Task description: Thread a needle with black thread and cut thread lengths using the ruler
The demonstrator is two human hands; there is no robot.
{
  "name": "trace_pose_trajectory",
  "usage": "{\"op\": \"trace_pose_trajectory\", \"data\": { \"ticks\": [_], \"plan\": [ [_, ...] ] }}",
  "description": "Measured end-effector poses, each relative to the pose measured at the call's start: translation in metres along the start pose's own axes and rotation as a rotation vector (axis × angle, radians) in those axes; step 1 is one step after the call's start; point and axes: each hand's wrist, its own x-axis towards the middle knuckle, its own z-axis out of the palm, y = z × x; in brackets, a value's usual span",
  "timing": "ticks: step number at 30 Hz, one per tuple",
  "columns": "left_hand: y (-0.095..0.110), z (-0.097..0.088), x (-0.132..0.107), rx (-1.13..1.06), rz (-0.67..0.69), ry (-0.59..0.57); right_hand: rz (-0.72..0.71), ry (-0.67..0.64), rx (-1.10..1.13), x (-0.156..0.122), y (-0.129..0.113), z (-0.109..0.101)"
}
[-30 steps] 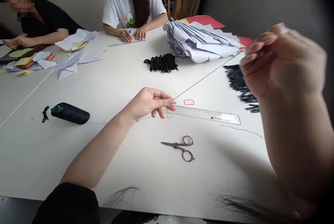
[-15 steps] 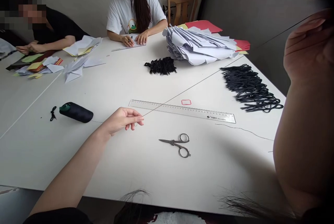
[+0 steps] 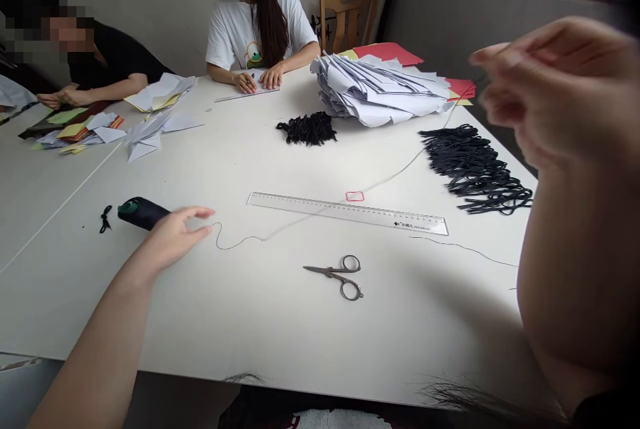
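Note:
My left hand [image 3: 175, 237] reaches over the near end of a black thread spool [image 3: 143, 212], its thumb and fingers apart with nothing gripped between them. A thin dark thread [image 3: 410, 164] runs slack from beside those fingers, across the clear ruler [image 3: 350, 212], up to my right hand [image 3: 560, 82]. That hand is raised at the right, slightly blurred, with thumb and forefinger pinched on the thread. Small metal scissors [image 3: 333, 274] lie with their handles spread on the table below the ruler.
Black tassels [image 3: 473, 166] lie in a row at the right, and a smaller black bunch [image 3: 307, 129] sits farther back. A stack of white paper [image 3: 380, 86] stands behind. Two people sit across the white table [image 3: 240, 322]. A loose thread [image 3: 465, 246] lies near my right forearm.
My left hand has let go of the thread and moved left to the spool. My right hand has swung inward to the left, and the taut thread has gone slack.

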Motion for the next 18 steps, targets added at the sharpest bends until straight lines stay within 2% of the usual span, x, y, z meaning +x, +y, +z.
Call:
{"op": "trace_pose_trajectory", "data": {
  "ticks": [1, 2, 3, 4, 6, 8, 9, 11, 13, 18],
  "plan": [
    [0.014, -0.001, -0.003, 0.016, 0.044, 0.096, 0.008, -0.033, -0.029, -0.01, -0.017, 0.012],
    [0.029, 0.0, -0.005, -0.034, 0.074, 0.142, -0.014, -0.121, -0.061, -0.019, -0.032, 0.024],
    [0.047, 0.004, -0.008, -0.137, 0.099, 0.132, -0.055, -0.234, -0.06, -0.027, -0.045, 0.035],
    [0.064, 0.01, -0.011, -0.264, 0.146, 0.068, -0.106, -0.326, -0.034, -0.035, -0.055, 0.045],
    [0.098, 0.029, -0.015, -0.502, 0.283, -0.179, -0.147, -0.461, 0.002, -0.047, -0.067, 0.058],
    [0.125, 0.049, -0.018, -0.681, 0.389, -0.434, -0.153, -0.521, 0.029, -0.056, -0.07, 0.067],
    [0.135, 0.059, -0.018, -0.74, 0.409, -0.511, -0.148, -0.536, 0.039, -0.059, -0.07, 0.069],
    [0.147, 0.075, -0.017, -0.832, 0.403, -0.57, -0.112, -0.559, 0.06, -0.062, -0.067, 0.072],
    [0.151, 0.086, -0.014, -0.879, 0.354, -0.578, -0.042, -0.573, 0.071, -0.062, -0.065, 0.074],
    [0.141, 0.097, -0.001, -0.864, 0.191, -0.605, 0.21, -0.613, 0.158, -0.057, -0.053, 0.078]
  ]
}}
